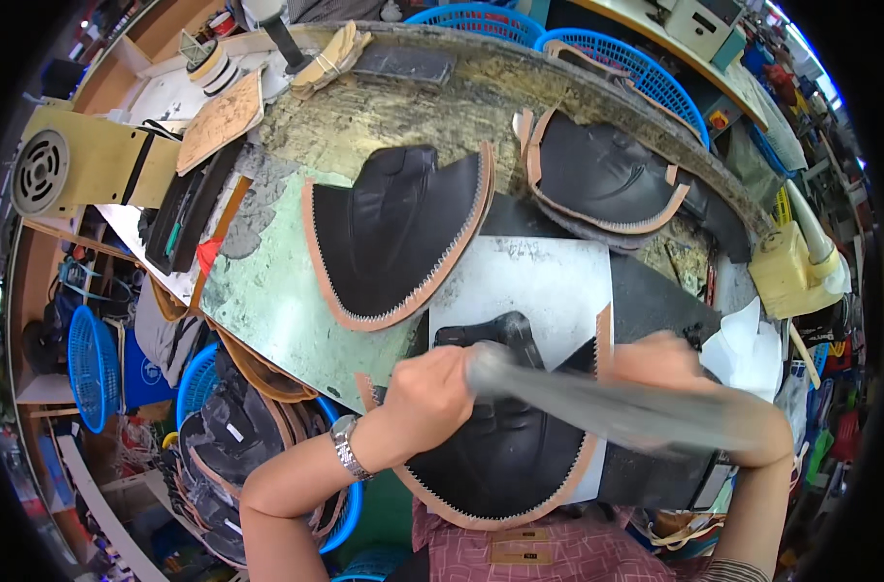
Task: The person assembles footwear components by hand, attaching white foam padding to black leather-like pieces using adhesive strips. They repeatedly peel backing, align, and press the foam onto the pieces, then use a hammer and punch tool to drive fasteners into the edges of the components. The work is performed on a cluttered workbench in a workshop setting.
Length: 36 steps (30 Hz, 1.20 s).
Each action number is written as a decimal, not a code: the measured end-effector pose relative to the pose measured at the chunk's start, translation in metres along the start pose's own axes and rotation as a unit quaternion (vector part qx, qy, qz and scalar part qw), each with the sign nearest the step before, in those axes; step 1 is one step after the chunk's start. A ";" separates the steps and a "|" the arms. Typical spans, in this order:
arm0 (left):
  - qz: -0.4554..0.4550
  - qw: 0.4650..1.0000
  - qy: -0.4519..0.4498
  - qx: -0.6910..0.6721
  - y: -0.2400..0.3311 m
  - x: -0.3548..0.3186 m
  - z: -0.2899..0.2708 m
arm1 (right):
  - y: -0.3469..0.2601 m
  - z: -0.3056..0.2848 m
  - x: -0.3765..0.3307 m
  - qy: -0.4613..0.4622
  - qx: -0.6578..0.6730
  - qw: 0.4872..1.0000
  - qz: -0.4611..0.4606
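My left hand [429, 400], with a metal watch at its wrist, is closed around the rounded end of a long grey tool [597, 403]. The tool is smeared by motion and stretches right, across my right forearm; its kind cannot be made out. Below lies a black moulded leather shoe upper [505, 451] with a tan, zigzag-cut border, its middle partly covered by my left hand and the tool. By the upper's right upper edge is my right hand [660, 359], blurred and partly behind the tool, its fingers unclear. A white sheet [520, 276] lies under the upper.
Another black upper [393, 233] lies on the green board [267, 291], and more uppers [607, 175] lie at the back right. Blue baskets [636, 73] stand behind the bench. Stacked uppers [233, 436] fill a basket at lower left. A yellow block [791, 272] sits at right.
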State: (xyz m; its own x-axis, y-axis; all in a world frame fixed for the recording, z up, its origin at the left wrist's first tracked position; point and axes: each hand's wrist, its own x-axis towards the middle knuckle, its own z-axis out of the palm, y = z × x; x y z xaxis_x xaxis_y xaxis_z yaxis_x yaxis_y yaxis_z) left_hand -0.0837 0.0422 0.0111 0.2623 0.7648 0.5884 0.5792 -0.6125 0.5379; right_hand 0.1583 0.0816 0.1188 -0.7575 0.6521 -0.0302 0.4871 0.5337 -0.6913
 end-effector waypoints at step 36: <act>-0.045 0.997 -0.060 0.032 0.002 0.007 0.007 | 0.027 0.032 -0.021 0.230 0.150 0.949 -0.156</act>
State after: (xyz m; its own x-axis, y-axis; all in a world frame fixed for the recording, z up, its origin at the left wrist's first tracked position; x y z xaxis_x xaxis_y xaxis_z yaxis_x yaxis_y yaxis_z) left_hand -0.0750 0.0480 0.0121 0.2950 0.8371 0.4608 0.6513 -0.5290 0.5440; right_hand 0.1736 0.0646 0.0778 -0.5403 0.6910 0.4802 0.0737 0.6073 -0.7910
